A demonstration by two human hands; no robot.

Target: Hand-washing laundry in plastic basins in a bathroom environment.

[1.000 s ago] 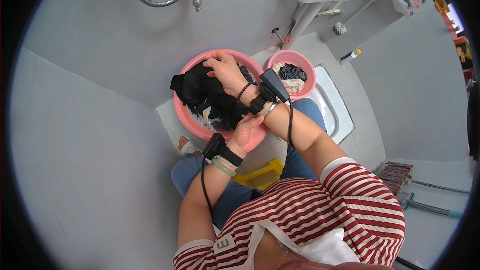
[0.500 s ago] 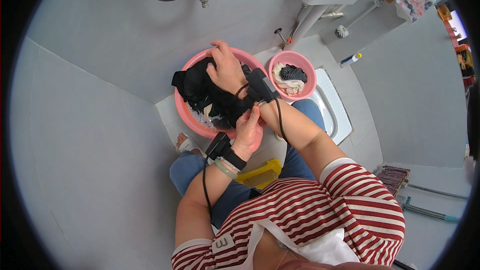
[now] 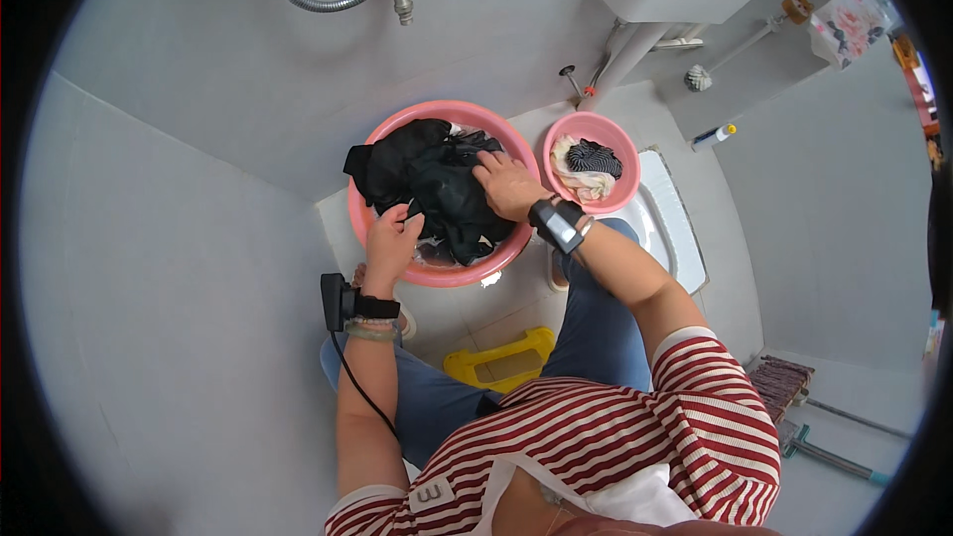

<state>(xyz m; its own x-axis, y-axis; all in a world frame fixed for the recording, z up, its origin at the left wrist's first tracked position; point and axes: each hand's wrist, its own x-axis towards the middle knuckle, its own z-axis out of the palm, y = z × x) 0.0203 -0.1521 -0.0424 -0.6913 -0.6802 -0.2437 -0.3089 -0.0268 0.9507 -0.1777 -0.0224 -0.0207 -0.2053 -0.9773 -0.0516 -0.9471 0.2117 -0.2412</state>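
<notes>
A soaked black garment (image 3: 447, 189) lies bunched in a large pink basin (image 3: 437, 281) with sudsy water at its near side. At the garment's near left edge, my left hand (image 3: 391, 246) pinches the cloth between thumb and fingers. My right hand (image 3: 513, 189) grips the garment's right side, fingers bent over the cloth and pointing left; its thumb is hidden. Dark wristbands with small devices sit on both wrists. To the right stands a smaller pink basin (image 3: 627, 164) holding a dark striped cloth (image 3: 594, 160) and a pale cloth (image 3: 586, 185).
A yellow plastic stool (image 3: 506, 349) is between my legs. A white squat toilet (image 3: 685, 228) is set in the floor beside the small basin. Above hang a metal tap (image 3: 400, 0) and hose (image 3: 318, 2). A white bottle (image 3: 713, 137) stands by the right wall; mops (image 3: 784, 382) lean lower right.
My right hand has come down to the right side of the garment. My left hand has moved from beside the right wrist to the garment's left edge. The hands are now apart.
</notes>
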